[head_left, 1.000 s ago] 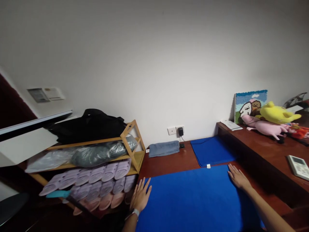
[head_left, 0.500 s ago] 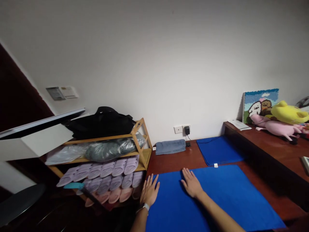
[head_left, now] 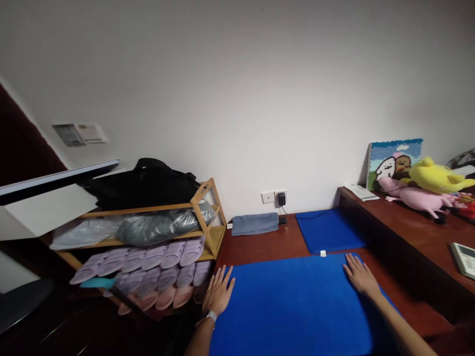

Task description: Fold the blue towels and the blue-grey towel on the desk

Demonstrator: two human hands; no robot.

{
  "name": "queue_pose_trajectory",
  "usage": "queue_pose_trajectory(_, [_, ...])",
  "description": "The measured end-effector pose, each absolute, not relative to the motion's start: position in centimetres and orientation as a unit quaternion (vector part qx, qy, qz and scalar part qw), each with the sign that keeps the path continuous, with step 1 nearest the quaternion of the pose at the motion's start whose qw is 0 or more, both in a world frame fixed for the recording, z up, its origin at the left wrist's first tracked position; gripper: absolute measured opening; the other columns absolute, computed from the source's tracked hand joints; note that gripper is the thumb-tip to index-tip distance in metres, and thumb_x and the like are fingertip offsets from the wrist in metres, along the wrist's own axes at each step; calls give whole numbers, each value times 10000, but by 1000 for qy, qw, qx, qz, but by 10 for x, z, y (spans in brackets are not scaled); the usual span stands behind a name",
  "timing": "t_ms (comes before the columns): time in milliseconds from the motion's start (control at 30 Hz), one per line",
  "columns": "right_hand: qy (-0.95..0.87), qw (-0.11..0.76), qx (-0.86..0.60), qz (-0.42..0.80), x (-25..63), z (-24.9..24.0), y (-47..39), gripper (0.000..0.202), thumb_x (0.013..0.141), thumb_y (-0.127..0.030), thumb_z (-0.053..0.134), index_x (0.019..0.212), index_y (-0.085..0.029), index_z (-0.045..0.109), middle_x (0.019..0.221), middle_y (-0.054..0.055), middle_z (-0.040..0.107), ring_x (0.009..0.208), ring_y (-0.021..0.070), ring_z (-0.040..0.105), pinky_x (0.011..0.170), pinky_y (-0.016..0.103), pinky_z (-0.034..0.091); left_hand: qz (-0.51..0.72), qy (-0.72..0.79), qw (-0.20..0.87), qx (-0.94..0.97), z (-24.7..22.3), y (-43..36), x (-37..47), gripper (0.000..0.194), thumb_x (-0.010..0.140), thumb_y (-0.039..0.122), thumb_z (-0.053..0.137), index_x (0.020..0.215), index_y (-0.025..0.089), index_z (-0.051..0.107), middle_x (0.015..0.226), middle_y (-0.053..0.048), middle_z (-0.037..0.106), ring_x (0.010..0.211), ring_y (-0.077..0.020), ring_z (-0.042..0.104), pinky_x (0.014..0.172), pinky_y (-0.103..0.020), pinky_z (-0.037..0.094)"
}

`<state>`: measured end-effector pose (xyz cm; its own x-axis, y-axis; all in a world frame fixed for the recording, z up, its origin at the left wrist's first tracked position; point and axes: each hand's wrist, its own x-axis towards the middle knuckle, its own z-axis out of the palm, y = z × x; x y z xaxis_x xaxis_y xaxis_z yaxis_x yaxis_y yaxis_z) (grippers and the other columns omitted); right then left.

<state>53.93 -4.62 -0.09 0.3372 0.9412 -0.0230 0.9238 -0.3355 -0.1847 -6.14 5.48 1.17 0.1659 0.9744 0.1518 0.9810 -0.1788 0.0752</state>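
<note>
A large blue cloth lies spread flat on the reddish-brown wooden table, its near part cut off by the bottom of the view. My left hand rests open at the cloth's far left corner, fingers apart, with a light band on the wrist. Flat on the far right corner is my right hand, fingers stretched out and nothing held. Just beyond the spread cloth, a folded blue cloth with a white tag lies near the wall. A folded grey-blue towel sits to its left.
Left of the table stands a wooden rack with slippers, plastic-wrapped items and a black bag. A charger is plugged into the wall. On the raised ledge at right are plush toys, a picture and a calculator.
My right hand has slid right across the blue cloth, from its middle to its far right corner. My left hand stays at the left corner. The view has shifted slightly right.
</note>
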Motion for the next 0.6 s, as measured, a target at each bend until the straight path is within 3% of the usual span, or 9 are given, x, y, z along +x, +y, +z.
queue_pose_trajectory(167, [-549,80,-829,72,576,-1,-54,761,971,-477,213,1626,-138,402,1703,102,349,1591,253,254,1297,433,242,-65,-641,17,-764,15,55,-62,593,1076,491,322,1633,292,380,1723,-68,344,1595,-266,298,1290,-507,246])
queue_pose_trajectory(333, [-543,103,-831,57,557,13,-50,730,963,-411,233,1583,-109,471,1654,160,432,1567,318,316,1288,529,250,-49,-639,-4,-767,21,58,-66,613,1077,532,287,1638,297,365,1731,-68,330,1601,-275,281,1281,-511,260])
queue_pose_trajectory(433, [-569,131,-812,26,504,24,-37,714,996,-398,230,1592,-64,438,1668,172,400,1591,321,265,1309,533,188,-45,-634,-12,-772,21,60,-72,621,1078,559,273,1640,309,354,1732,-64,330,1600,-280,282,1275,-510,266])
queue_pose_trajectory(600, [-713,205,-664,96,353,37,-9,677,1062,-508,250,1643,-181,369,1702,54,320,1602,263,240,1311,480,193,-51,-627,-4,-778,23,57,-78,603,1083,555,288,1641,334,342,1737,-60,318,1600,-303,278,1268,-504,285])
